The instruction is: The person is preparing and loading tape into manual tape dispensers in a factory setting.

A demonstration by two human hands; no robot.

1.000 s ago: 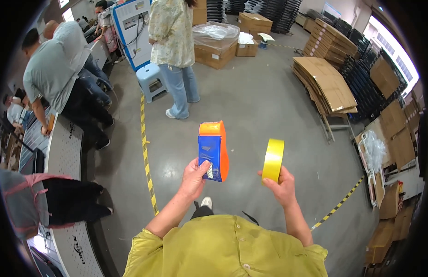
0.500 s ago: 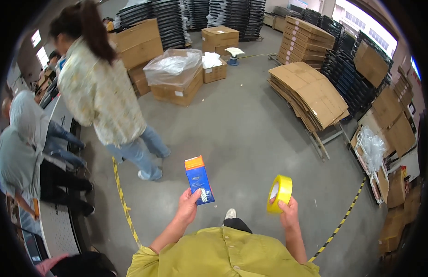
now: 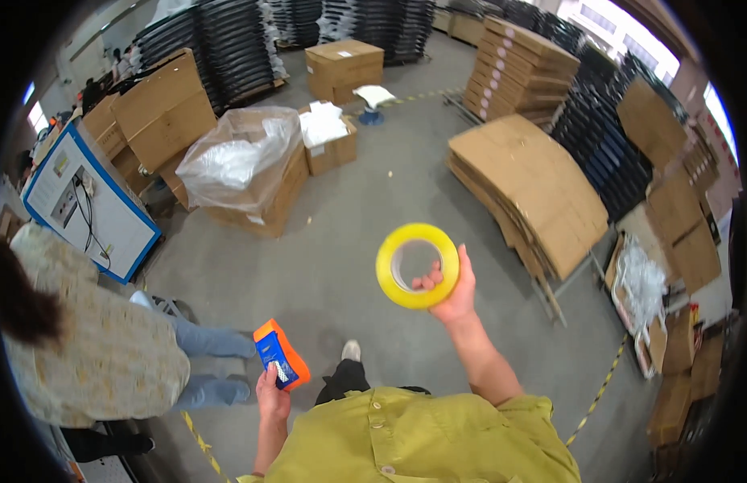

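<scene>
Right hand (image 3: 450, 290) raised, fingers curled, left hand (image 3: 270, 394) low, clenched

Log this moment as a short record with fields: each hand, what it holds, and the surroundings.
left hand: low by the body, holds an orange and blue box
right hand: raised, grips a yellow tape roll, fingers through its core
wearer: yellow-green shirt
person nearby: at left, patterned top and jeans
floor: grey concrete
ahead: plastic-covered carton, open small box
right side: stack of flat cardboard sheets
</scene>
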